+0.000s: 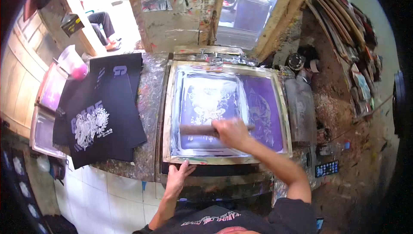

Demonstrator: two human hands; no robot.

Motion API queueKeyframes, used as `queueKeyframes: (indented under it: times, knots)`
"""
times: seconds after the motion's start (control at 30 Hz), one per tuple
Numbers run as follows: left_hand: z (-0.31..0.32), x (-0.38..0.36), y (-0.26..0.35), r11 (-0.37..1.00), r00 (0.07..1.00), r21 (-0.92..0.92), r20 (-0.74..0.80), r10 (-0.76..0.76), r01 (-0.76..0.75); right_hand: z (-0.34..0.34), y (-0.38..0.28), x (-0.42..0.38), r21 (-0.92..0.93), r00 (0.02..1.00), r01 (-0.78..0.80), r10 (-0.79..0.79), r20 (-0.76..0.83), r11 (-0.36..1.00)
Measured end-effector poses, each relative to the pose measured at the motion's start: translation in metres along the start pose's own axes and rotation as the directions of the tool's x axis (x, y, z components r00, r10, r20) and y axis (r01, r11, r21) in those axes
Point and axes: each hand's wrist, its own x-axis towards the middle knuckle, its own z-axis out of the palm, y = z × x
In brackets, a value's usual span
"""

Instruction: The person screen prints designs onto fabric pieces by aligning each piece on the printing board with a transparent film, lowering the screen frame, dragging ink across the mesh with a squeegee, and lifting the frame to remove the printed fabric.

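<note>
Gripping the squeegee point(211, 129) with right hand point(232, 131) fingers curled around its handle mid-screen, pull evenly, with steady pressure. Left hand point(177, 177), fingers spread flat, pins the screen frame point(168, 118) near edge to the surface point(148, 105); printed black shirts point(103, 113) lie alongside.

A paint-spattered desk point(148, 105) spans the middle of the frame, its front faced with white tiles at lower left. A wooden-framed printing screen point(223, 115) lies flat at its centre. Left of it, a stack of black printed T-shirts point(105, 113) rests on the desk, overhanging the near edge.
</note>
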Motion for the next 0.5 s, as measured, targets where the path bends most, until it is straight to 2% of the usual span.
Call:
queueKeyframes:
  times: [0.07, 0.1, 0.13, 0.17, 0.2, 0.23, 0.27, 0.3, 0.33, 0.37, 0.4, 0.43, 0.47, 0.5]
  knots:
    - [0.005, -0.001, 0.007, 0.999, 0.999, 0.008, -0.006, -0.034, 0.034, -0.002, -0.038, -0.034, -0.078, 0.999, -0.016, 0.013, -0.045, 0.997]
    - [0.006, 0.000, 0.005, 0.999, 0.999, 0.037, 0.017, 0.040, -0.041, 0.005, -0.048, -0.049, -0.159, 0.998, 0.006, -0.017, -0.062, 0.987]
    - [0.013, -0.006, 0.010, 0.998, 0.998, 0.039, -0.030, 0.048, -0.047, 0.011, -0.058, -0.064, -0.247, 0.997, 0.009, -0.028, -0.073, 0.969]
    - [0.011, -0.004, 0.017, 0.993, 0.999, 0.105, -0.021, -0.049, 0.051, 0.018, -0.069, -0.078, -0.238, 0.997, -0.010, -0.008, -0.078, 0.971]
    - [0.012, -0.003, 0.014, 0.983, 0.998, 0.175, -0.032, -0.059, 0.064, 0.022, -0.072, -0.089, -0.228, 0.996, -0.009, -0.010, -0.083, 0.974]
    - [0.004, -0.003, 0.006, 0.979, 0.997, 0.204, -0.074, -0.011, 0.026, 0.023, -0.074, -0.094, -0.176, 0.992, -0.004, -0.019, -0.127, 0.984]
    - [-0.007, 0.004, -0.003, 0.966, 1.000, 0.257, -0.024, -0.011, 0.017, 0.017, -0.074, -0.099, -0.123, 0.985, 0.009, -0.030, -0.170, 0.992]
    - [-0.019, 0.010, -0.011, 0.951, 1.000, 0.308, 0.026, -0.011, 0.003, 0.007, -0.066, -0.104, 0.018, 0.980, -0.002, 0.005, -0.201, 1.000]
    - [-0.016, 0.009, -0.003, 0.970, 0.997, 0.231, 0.020, -0.081, 0.074, -0.012, -0.039, -0.104, 0.231, 0.990, -0.106, 0.123, -0.064, 0.967]
    - [-0.018, 0.010, -0.005, 0.974, 0.998, 0.217, 0.005, -0.062, 0.060, -0.028, 0.011, -0.103, 0.215, 0.971, -0.134, 0.172, -0.165, 0.967]
    - [-0.020, 0.012, -0.006, 0.978, 0.999, 0.204, -0.010, -0.043, 0.044, -0.050, 0.068, -0.098, -0.059, 0.898, -0.200, 0.159, -0.409, 0.978]
    - [-0.022, 0.015, -0.007, 0.978, 0.999, 0.202, -0.013, -0.042, 0.044, -0.088, 0.128, -0.098, -0.147, 0.836, -0.283, 0.168, -0.522, 0.948]
    - [-0.026, 0.018, -0.010, 0.977, 0.999, 0.208, 0.003, -0.051, 0.049, -0.087, 0.211, -0.104, 0.035, 0.651, -0.578, 0.487, -0.583, 0.815]
    - [-0.030, 0.021, -0.012, 0.974, 0.998, 0.220, 0.024, -0.065, 0.058, -0.124, 0.259, -0.103, 0.064, 0.553, -0.716, 0.621, -0.556, 0.695]
